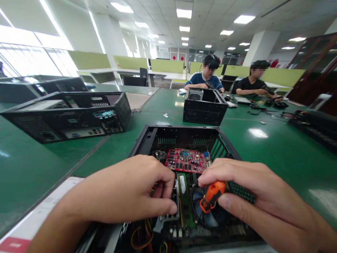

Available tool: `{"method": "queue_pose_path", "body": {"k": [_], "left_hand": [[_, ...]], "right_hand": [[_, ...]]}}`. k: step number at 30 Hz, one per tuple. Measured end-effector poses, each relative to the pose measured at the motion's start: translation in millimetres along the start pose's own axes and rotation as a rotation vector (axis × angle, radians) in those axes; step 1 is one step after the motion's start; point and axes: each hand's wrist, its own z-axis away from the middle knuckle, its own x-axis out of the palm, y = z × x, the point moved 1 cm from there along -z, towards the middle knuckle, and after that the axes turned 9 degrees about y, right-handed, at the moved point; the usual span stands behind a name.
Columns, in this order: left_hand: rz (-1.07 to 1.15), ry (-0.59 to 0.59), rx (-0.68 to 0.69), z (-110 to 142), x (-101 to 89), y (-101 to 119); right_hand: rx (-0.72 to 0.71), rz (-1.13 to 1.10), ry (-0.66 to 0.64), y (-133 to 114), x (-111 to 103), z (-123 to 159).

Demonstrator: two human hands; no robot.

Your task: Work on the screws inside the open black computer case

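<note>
An open black computer case lies in front of me, and both hands are inside it. My right hand holds an orange-and-black screwdriver by the handle, tilted over the cooling fan; the tool's tip is hidden. My left hand has its fingers curled at a perforated metal bracket; what they grip, if anything, is hidden. Between the hands stands a green memory stick. Beyond it sits a red graphics card. Below my left hand run yellow and red cables.
Another open case lies on the green table at the left, and a smaller one stands ahead. Two people work across the table. Cables and dark parts lie at the right, a white-and-red sheet at lower left.
</note>
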Motion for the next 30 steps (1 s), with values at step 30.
{"method": "queue_pose_path", "body": {"k": [30], "left_hand": [[0.003,-0.003,-0.015,0.6,-0.6,1.5]], "right_hand": [[0.135,0.291,0.312,23.5,4.7,-4.5]]}}
